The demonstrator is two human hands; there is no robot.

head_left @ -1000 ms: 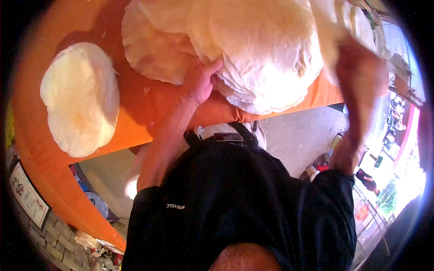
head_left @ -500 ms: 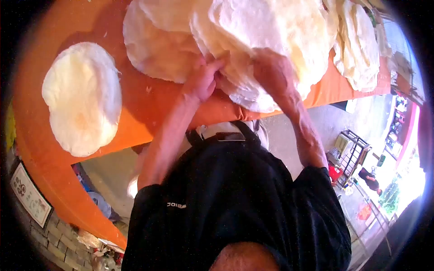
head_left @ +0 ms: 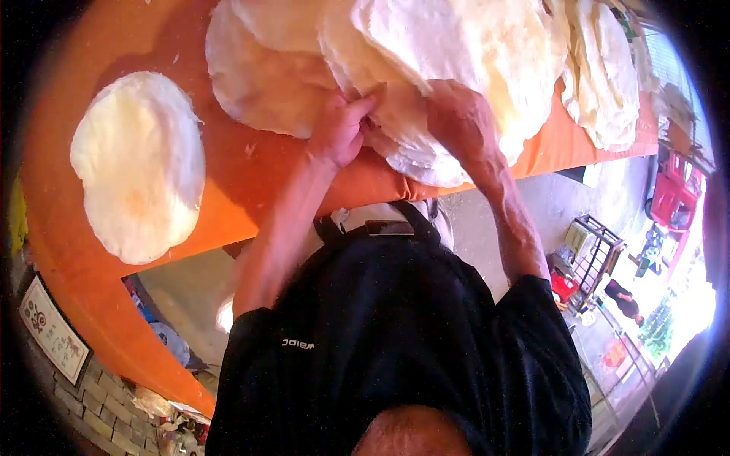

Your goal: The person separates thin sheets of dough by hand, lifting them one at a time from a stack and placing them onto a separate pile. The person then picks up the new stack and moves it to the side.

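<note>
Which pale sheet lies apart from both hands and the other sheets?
The far-left sheet, alone on orange cloth. Middle sheets overlap at the left hand and right hand; right-end sheets bunch together.

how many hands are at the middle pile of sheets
2: the left hand at the near edge of the middle pile, the right hand farther right on that pile; none seems hidden.

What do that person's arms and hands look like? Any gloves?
No gloves: the left hand, right hand and forearms are bare. The short black sleeves belong to a black shirt with small white letters on its left side.
</note>
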